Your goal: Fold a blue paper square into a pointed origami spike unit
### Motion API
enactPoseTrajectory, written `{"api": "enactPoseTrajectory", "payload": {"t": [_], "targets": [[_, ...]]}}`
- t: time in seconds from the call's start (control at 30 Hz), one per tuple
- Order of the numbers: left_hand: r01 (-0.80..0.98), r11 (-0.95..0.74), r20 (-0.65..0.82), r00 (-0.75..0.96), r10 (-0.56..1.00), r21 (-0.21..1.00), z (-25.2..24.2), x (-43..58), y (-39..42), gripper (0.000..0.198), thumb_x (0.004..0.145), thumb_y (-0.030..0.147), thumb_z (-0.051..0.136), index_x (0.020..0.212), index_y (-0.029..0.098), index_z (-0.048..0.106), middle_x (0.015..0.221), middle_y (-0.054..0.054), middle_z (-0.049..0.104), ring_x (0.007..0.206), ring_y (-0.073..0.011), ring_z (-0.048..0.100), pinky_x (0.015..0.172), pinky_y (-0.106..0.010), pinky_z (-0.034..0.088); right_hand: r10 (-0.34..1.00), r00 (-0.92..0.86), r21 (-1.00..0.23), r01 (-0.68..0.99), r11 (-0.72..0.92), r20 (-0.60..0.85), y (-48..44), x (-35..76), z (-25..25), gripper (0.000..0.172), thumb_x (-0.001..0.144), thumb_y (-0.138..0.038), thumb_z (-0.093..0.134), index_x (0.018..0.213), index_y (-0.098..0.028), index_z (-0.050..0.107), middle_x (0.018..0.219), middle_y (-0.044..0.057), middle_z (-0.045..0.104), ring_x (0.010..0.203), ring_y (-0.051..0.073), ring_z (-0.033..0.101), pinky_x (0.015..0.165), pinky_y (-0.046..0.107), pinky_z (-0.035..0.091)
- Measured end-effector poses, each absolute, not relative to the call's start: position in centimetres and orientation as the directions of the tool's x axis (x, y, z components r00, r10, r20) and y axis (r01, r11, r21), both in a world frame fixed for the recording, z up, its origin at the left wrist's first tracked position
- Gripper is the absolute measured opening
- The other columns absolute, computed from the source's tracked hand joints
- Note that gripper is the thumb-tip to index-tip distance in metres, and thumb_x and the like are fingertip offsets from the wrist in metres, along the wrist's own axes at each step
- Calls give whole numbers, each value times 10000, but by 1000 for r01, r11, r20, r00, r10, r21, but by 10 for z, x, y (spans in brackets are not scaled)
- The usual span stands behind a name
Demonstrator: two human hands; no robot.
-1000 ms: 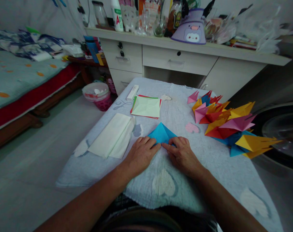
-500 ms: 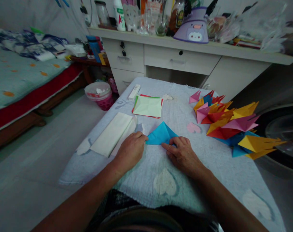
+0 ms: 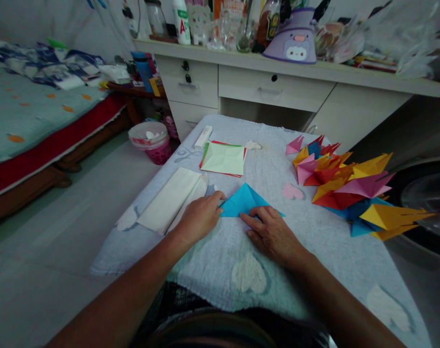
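A blue origami paper (image 3: 242, 199), folded into a triangle, lies on the cloth-covered table with its peak pointing away from me. My left hand (image 3: 203, 213) is closed at its left corner, thumb and fingertips pinching the tip. On the right part of the paper rests my right hand (image 3: 276, 235), its index finger stretched along the near edge and the other fingers laid on the sheet. The paper's right corner shows past the knuckles. Beside my left hand lies a folded cream-white sheet (image 3: 169, 200).
Behind the blue paper sits a stack of square paper (image 3: 223, 158), pale green on top. A white stick-like box (image 3: 203, 137) lies beyond it. Several folded paper cranes (image 3: 336, 181) crowd the table's right side. A pink bin (image 3: 153, 142) stands on the floor at left.
My right hand has slid slightly left along the near edge, and the paper's right corner now shows. The left fingers have shifted a little at the left corner.
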State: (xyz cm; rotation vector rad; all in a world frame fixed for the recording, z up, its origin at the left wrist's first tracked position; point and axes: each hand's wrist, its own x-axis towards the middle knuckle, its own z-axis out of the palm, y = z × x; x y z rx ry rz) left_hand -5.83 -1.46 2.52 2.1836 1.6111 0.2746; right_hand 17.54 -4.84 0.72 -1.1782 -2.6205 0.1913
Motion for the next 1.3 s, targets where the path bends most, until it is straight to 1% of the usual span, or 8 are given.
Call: {"api": "enactPoseTrajectory", "payload": {"t": [0.2,0.37,0.5,0.57,0.67,0.83,1.03,1.3], "targets": [[869,-315,-87,373,924,380,29,-63,-15,308,896,160,540,1198,203,496,945,-40,698,863,-201,676,720,-290,468,750,-638,-215,719,661,172,-48,175,6,406,961,-340,512,1336,-204,584,1166,133,585,1045,272,514,917,466,432],[880,-353,-83,397,914,318,28,-65,-16,307,904,121,516,1200,200,495,997,-55,686,936,-204,660,785,-310,484,751,-639,-200,724,660,166,-48,173,6,458,962,-414,498,1359,-195,565,1179,146,573,1052,286,506,924,485,419],[918,-381,82,374,924,110,28,-54,-27,250,927,90,453,1128,186,566,1007,-86,641,969,-239,603,797,-358,484,757,-636,-212,727,653,151,-49,173,5,460,965,-405,495,1368,-191,554,1233,148,563,1088,292,489,950,493,407],[877,-477,155,465,872,50,26,-46,-36,199,944,126,460,1066,191,603,1025,-81,626,976,-250,571,818,-382,480,758,-635,-217,727,652,149,-49,173,5,464,963,-408,498,1371,-193,549,1241,145,563,1088,293,485,950,493,407],[762,-643,154,627,763,80,17,-36,-47,153,958,179,489,1030,180,624,958,-55,626,931,-231,566,822,-375,488,759,-635,-223,727,650,142,-49,173,7,458,959,-414,502,1359,-196,558,1228,137,574,1077,291,484,946,486,412],[762,-645,197,623,756,65,3,-34,-53,238,968,144,456,1168,154,584,979,-62,624,924,-218,568,809,-363,496,764,-629,-232,729,644,143,-51,172,13,447,951,-394,525,1347,-192,570,1213,126,602,1069,281,500,958,467,432],[776,-629,165,615,771,48,-1,-37,-52,297,955,175,496,1245,190,554,1007,-58,599,947,-224,539,821,-367,481,775,-621,-225,743,630,119,-55,179,16,410,946,-321,534,1311,-145,597,1246,134,619,1141,273,528,1011,464,451],[776,-629,141,620,772,33,-3,-38,-52,365,947,187,506,1307,243,527,1035,-57,582,952,-217,519,811,-346,462,810,-583,-118,802,586,61,-63,206,19,436,921,-315,578,1305,-109,597,1295,155,612,1186,290,554,1022,473,468]]}}
